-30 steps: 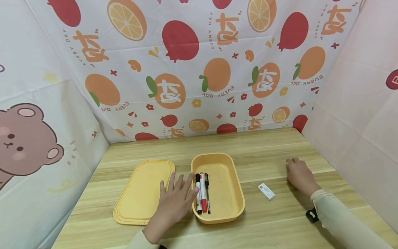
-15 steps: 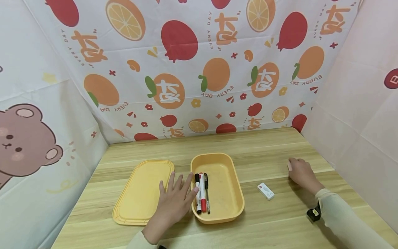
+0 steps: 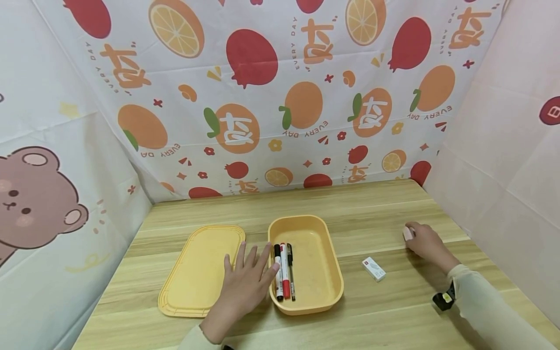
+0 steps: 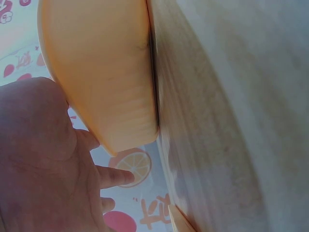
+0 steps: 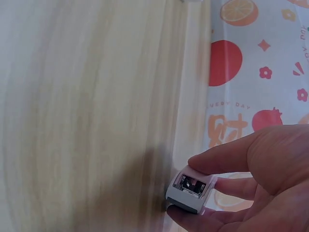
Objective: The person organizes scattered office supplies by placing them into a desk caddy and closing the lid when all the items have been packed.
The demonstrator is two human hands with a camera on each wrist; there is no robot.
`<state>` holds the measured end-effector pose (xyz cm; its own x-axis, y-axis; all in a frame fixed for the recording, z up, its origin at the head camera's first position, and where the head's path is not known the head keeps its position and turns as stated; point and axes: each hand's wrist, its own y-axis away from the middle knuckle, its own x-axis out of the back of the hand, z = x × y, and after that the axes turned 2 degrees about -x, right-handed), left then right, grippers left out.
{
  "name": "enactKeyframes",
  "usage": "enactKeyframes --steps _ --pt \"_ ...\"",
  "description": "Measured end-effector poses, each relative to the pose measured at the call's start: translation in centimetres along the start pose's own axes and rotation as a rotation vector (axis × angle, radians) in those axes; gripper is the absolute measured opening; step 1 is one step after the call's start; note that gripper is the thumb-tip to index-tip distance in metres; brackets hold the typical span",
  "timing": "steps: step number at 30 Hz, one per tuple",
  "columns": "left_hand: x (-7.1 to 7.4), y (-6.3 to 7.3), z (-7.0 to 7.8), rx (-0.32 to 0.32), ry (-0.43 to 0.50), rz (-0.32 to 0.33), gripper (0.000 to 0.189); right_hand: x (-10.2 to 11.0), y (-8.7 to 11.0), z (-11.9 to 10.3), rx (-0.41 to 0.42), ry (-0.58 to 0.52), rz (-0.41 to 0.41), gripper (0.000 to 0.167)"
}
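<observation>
My left hand [image 3: 246, 287] lies with fingers spread against the left rim of a yellow plastic box [image 3: 317, 277]. Inside the box, along its left wall, lie a black-capped marker [image 3: 279, 277], a red-capped marker [image 3: 286, 272] and a black pen [image 3: 292, 277]. In the left wrist view the palm is beside the box wall. Over at the table's right side, my right hand [image 3: 428, 244] grips a small pale pink stapler [image 5: 190, 189] between thumb and fingers. Its grey base and a metal-lined opening face the right wrist camera; the fingers hide the rest.
A flat yellow lid [image 3: 199, 274] lies left of the box. Between the box and my right hand is a small white carton [image 3: 374, 269] with a red logo. Printed cloth [image 3: 302, 107] hangs behind and beside the wooden table [image 3: 358, 321].
My right hand has shifted and turned slightly, so the stapler's pale end now shows more beyond the fingers. The left hand, box, pens and carton stay in place.
</observation>
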<state>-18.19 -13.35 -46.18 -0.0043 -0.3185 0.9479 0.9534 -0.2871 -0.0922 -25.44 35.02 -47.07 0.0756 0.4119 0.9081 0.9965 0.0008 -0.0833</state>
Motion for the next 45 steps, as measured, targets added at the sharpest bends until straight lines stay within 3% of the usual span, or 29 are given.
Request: enactKeyframes --steps 6,12,24,38,45 --pt "0.0 0.0 -0.1 0.000 0.000 0.004 0.068 0.2 -0.1 -1.1 -0.007 -0.112 -0.028 0.061" --pt "-0.1 0.0 -0.1 -0.001 0.005 0.002 0.068 0.4 -0.1 -3.0 -0.062 -0.346 -0.109 0.064" --pt "0.0 0.1 -0.1 0.003 0.005 0.002 0.069 0.7 0.0 -6.6 -0.045 -0.650 -0.172 0.064" --pt "0.0 0.2 -0.1 -0.001 0.011 0.003 0.068 0.7 0.6 -11.4 -0.015 -0.770 -0.252 0.064" --pt "0.1 0.1 0.0 0.000 0.004 0.005 0.067 0.3 1.2 -14.4 0.044 -0.822 -0.312 0.062"
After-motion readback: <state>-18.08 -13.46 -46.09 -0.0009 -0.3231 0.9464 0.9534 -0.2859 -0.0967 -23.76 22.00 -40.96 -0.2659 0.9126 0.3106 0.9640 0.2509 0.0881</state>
